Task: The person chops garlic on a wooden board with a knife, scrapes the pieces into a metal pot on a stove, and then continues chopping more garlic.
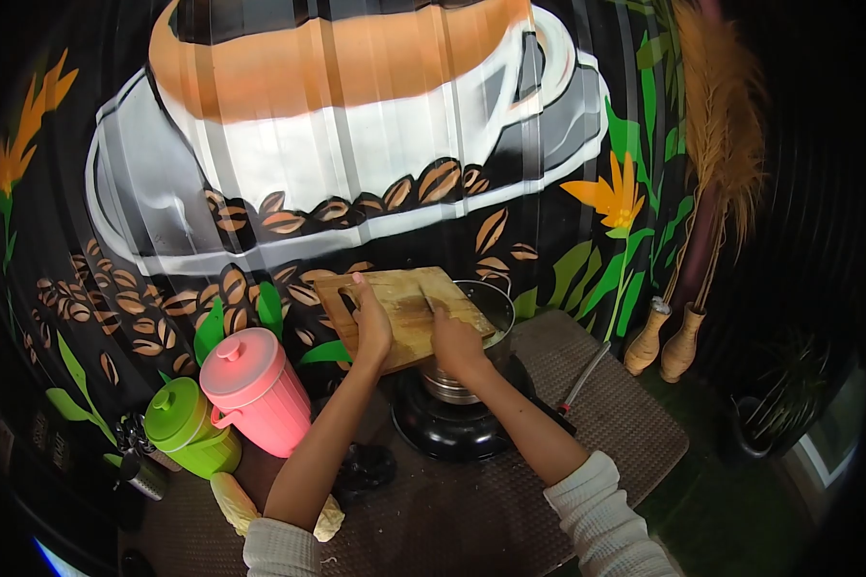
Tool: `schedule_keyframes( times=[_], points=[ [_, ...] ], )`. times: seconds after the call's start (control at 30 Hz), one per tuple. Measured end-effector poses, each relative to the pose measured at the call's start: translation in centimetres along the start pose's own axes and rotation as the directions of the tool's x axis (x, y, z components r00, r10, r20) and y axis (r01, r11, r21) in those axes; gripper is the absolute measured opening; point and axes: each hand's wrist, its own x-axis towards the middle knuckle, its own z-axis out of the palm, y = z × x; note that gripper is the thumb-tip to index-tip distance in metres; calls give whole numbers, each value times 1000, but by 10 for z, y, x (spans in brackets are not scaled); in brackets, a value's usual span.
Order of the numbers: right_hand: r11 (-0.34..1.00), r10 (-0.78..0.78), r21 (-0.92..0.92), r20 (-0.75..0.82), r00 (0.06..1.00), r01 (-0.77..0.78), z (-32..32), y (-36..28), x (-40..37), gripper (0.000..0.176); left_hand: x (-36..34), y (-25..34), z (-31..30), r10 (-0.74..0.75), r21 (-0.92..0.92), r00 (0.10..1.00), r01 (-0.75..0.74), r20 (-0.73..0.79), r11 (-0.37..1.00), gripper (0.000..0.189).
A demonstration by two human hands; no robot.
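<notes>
Two hands on one tilted wooden board (411, 322), dead ahead at twelve o'clock, and its right end reaches over the pot (441, 384)! Reading from the board, your widest room lies at four, where the tabletop (637, 423) runs to a rounded corner; at eight, the pink jug (257, 389) crowds your left forearm. Your left hand (373, 327) grips the board's left side; your right hand (455, 341) curls over its face, grip unclear.

Tan-and-brown grain across my board (409, 306)! White waffle texture on my sleeves (601, 514). Pink jug (260, 394), ribbed; lime-green canister (199, 444), ribbed too. Glossy black stove (438, 435), brown woven-look table (635, 423). Mural cup (346, 130) blazing orange over white.
</notes>
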Motion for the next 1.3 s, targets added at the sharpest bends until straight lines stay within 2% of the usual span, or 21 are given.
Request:
schedule_keyframes(
  times=[0.03, 0.07, 0.1, 0.17, 0.27, 0.33, 0.4, 0.43, 0.5, 0.57, 0.7, 0.8, 0.83, 0.97, 1.07, 1.1, 1.13, 1.17, 1.2, 1.27, 1.3],
  points=[
    [996, 88, -20, 18, 996, -87, 3, 5, 2, 22, 8, -7, -7, 0, 0, 1000, 0, -2, 1000, 85],
    [984, 176, -41, 33, 984, -175, 5, 10, 3, 22, 22, -18, -17, 30, 109, 997, -22, -75, 994, 90],
    [984, 177, -42, 33, 984, -176, 3, 15, 0, 22, 28, -22, -21, 67, 218, 988, -35, -142, 975, 95],
    [948, 317, -94, 162, 935, -305, -3, 26, -6, 25, 39, -31, -26, 76, 195, 987, -47, -144, 980, 94],
    [916, 386, -222, 253, 887, -335, -26, 39, -11, 30, 18, -12, -8, 58, 112, 990, -43, -131, 993, 89],
    [930, 341, -220, 223, 913, -293, -47, 44, -21, 28, -2, 11, 7, 36, 50, 993, -31, -112, 998, 86],
    [944, 291, -219, 194, 937, -247, -53, 43, -27, 26, -13, 26, 16, 45, -176, 998, -53, -47, 983, 74],
    [966, 232, -147, 145, 962, -211, -53, 42, -31, 24, -21, 36, 21, 46, -177, 998, -54, -46, 983, 74],
    [982, 179, -75, 89, 980, -172, -49, 37, -41, 23, -31, 51, 30, 122, -180, 969, -162, -214, 970, 69],
    [999, 32, 15, 60, 998, -33, -44, 26, -52, 21, -28, 52, 27, 146, -202, 961, -195, -235, 960, 70],
    [996, 92, -14, 45, 995, -91, -36, 23, -65, 24, -6, 45, 4, 212, -301, 927, -307, -309, 903, 64],
    [991, 118, -61, 28, 993, -116, -34, 38, -58, 25, 2, 49, -11, 279, -343, 913, -375, -296, 861, 69],
    [986, 156, -66, 45, 987, -153, -35, 41, -54, 27, 4, 52, -9, 323, -243, 863, -434, -389, 867, 83],
    [974, 208, -108, 83, 975, -199, -45, 57, -49, 20, -8, 64, -6, 309, -197, 851, -420, -426, 886, 90],
    [975, 220, -34, 23, 975, -219, -59, 46, -52, 21, -17, 65, 0, 362, -165, 836, -460, -413, 873, 98],
    [976, 216, -32, 26, 976, -215, -62, 39, -54, 21, -16, 63, -2, 372, -202, 871, -447, -321, 872, 100],
    [979, 203, 24, -5, 979, -203, -64, 28, -56, 23, -24, 68, 5, 380, -237, 897, -429, -224, 872, 103],
    [979, 193, 80, -38, 981, -189, -64, 18, -57, 25, -33, 68, 17, 400, -156, 863, -461, -309, 873, 103],
    [979, 193, 80, -37, 981, -189, -63, 8, -59, 25, -35, 64, 23, 400, -156, 863, -461, -310, 873, 103],
    [978, 63, 202, -59, 996, -50, -55, -11, -64, 24, -36, 58, 29, 443, -112, 834, -500, -329, 859, 104],
    [978, 64, 202, -60, 996, -51, -49, -17, -67, 24, -35, 54, 28, 443, -112, 835, -500, -327, 859, 104]
  ],
)
